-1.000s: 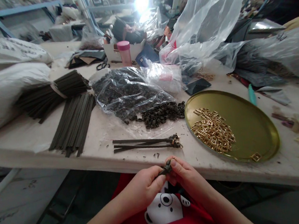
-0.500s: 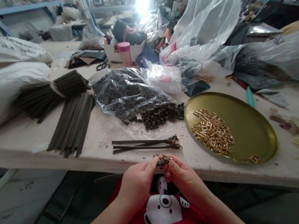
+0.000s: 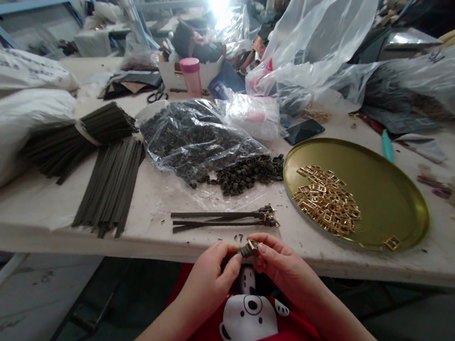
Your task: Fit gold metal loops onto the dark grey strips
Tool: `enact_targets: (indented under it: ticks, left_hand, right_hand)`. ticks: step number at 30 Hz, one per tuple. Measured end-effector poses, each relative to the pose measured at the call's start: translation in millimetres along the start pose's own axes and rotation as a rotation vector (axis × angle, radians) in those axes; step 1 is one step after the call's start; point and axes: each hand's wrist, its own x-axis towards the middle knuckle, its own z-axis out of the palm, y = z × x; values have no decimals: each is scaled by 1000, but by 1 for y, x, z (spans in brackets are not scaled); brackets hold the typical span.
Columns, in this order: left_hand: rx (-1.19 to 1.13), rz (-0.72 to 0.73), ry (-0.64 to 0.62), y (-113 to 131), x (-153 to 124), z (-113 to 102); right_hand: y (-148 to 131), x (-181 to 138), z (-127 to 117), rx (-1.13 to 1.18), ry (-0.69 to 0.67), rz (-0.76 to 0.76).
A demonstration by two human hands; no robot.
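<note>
At the table's front edge, my left hand [image 3: 216,267] pinches a dark strap [image 3: 245,251] at its looped end; the rest of the strap is hidden. A small gold buckle [image 3: 253,246] sits on that end. My right hand [image 3: 281,263] closes its fingertips on the buckle's right side. Just beyond my hands lie several dark straps with gold buckles [image 3: 217,222], side by side. Small dark loops [image 3: 244,176] spill from a clear plastic bag [image 3: 199,135] behind them. To the right, a heap of gold buckles [image 3: 325,203] rests in a round gold tray [image 3: 390,195].
Loose dark strips [image 3: 110,186] and a banded bundle [image 3: 84,135] lie at the left, beside white sacks [image 3: 9,129]. Farther back stand a pink-lidded jar [image 3: 191,79] and a black phone [image 3: 304,131]. A teal tool [image 3: 387,147] lies behind the tray.
The buckle and strap end have turned, so the buckle's frame now shows more openly between my fingers. My left fingers have shifted slightly on the strap. The view has shifted a little.
</note>
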Motion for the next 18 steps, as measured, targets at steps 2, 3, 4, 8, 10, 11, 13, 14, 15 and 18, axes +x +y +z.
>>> enact_targets:
  ticks: [2, 3, 4, 8, 10, 11, 13, 14, 15, 18]
  left_hand:
    - [-121, -69, -51, 2, 1, -2]
    - [-159, -101, -62, 2, 2, -2]
    - [-182, -128, -63, 1, 2, -2]
    - [-226, -186, -58, -4, 2, 0]
    - [-294, -236, -124, -6, -1, 1]
    - [-335, -264, -169, -6, -2, 1]
    - [-393, -301, -241, -6, -6, 0]
    - [-398, -303, -261, -5, -7, -1]
    - [-388, -292, -269, -4, -9, -2]
    - [-326, -243, -266, -2, -12, -2]
  right_hand:
    - [0, 1, -2, -14, -4, 0]
    - [0, 1, -3, -13, -4, 4]
    - [0, 2, -3, -12, -4, 11]
    - [-2, 0, -7, -77, -39, 55]
    - [-4, -2, -8, -145, -70, 78]
    - [-5, -4, -9, -178, -84, 90]
    - [-8, -8, -7, -240, -103, 109]
    - [-10, -10, -6, -276, -111, 110]
    - [-13, -12, -4, -318, -118, 103]
    - [-20, -16, 5, -453, -160, 52]
